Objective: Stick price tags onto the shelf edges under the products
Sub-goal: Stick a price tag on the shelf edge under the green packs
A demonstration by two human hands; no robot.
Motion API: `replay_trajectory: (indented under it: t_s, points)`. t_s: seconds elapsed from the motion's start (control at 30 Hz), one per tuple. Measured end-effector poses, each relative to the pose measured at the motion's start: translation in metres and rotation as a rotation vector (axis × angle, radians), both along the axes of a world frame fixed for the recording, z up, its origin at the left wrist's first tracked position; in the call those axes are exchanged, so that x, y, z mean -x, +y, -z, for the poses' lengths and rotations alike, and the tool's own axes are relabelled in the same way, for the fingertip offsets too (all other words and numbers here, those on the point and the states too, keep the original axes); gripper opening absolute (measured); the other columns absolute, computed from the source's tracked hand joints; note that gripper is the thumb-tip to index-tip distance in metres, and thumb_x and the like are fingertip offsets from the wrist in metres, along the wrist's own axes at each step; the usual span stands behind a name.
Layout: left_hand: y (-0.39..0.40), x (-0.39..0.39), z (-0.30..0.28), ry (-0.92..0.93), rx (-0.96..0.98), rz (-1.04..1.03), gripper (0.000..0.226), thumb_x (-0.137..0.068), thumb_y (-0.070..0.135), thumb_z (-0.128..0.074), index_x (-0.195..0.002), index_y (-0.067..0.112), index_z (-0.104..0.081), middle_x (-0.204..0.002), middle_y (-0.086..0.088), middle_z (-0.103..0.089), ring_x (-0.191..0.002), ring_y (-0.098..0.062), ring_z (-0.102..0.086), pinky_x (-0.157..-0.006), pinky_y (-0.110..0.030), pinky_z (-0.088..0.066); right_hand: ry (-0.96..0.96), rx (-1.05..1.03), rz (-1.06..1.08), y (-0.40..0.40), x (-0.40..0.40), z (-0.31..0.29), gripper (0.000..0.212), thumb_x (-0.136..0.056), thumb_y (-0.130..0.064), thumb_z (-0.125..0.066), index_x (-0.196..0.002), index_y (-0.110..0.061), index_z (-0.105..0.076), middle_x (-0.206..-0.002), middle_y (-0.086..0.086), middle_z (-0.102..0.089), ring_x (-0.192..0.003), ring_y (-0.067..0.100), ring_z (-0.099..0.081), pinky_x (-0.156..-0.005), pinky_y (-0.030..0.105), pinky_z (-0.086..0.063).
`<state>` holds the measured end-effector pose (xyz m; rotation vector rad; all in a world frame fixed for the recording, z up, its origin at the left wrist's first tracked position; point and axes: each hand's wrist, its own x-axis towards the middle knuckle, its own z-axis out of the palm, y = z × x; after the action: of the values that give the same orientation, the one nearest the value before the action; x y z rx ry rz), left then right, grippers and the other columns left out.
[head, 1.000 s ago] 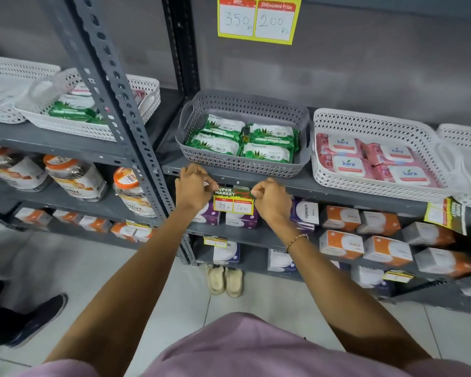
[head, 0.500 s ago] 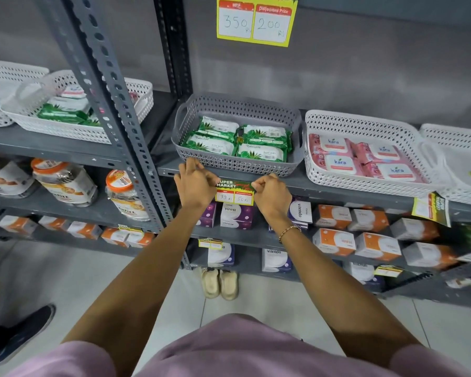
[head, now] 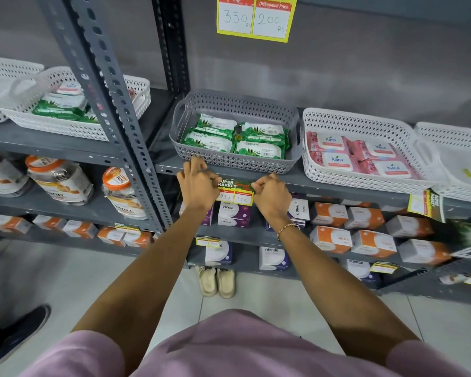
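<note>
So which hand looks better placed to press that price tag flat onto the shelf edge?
Probably the right hand. It pinches the price tag's top right corner against the shelf edge, knuckles clear of the print. The left hand covers the tag's left end, fingers up by the grey basket.

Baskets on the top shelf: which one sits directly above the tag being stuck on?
The grey basket holding green wipe packs. The price tag between both hands is under its front edge; the other baskets are white.
</note>
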<state>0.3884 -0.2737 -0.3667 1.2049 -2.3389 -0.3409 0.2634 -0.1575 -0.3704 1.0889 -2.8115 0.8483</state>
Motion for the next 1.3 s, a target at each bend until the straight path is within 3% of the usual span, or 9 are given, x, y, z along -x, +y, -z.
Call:
replay_trajectory:
  t_s: [0.33,0.8,1.3]
  points:
    - [-0.004,0.01,0.013,-0.012,0.067,-0.003,0.018,-0.085,0.031,-0.064,-0.078,0.016,-0.072,-0.108,-0.007,-0.049,-0.102,-0.027,-0.042,-0.087,-0.042,-0.032,0.14,-0.056,-0.056,-0.004,0.007,0.005,0.019,-0.09,-0.029,-0.057,-0.083,-0.014,-0.067,-0.102,0.006,-0.06,-0.084,0.03,-0.063,-0.059,0.027,-0.043]
    - [-0.006,0.009,0.026,0.039,0.125,0.006,0.019,-0.087,0.032,-0.061,-0.086,0.014,-0.067,-0.109,-0.011,-0.049,-0.1,-0.029,-0.045,-0.086,-0.044,-0.034,0.206,-0.062,-0.09,-0.008,0.01,0.002,0.024,-0.092,-0.03,-0.052,-0.088,-0.012,-0.067,-0.106,0.006,-0.059,-0.083,0.027,-0.063,-0.057,0.027,-0.042]
    - [-0.007,0.009,0.019,-0.077,0.106,0.071,0.03,-0.096,0.03,-0.047,-0.102,0.004,-0.06,-0.12,-0.014,-0.046,-0.106,-0.031,-0.042,-0.087,-0.042,-0.033,0.225,-0.056,-0.102,-0.008,0.011,0.002,0.025,-0.092,-0.031,-0.053,-0.087,-0.01,-0.067,-0.103,0.006,-0.062,-0.085,0.026,-0.063,-0.062,0.03,-0.049]
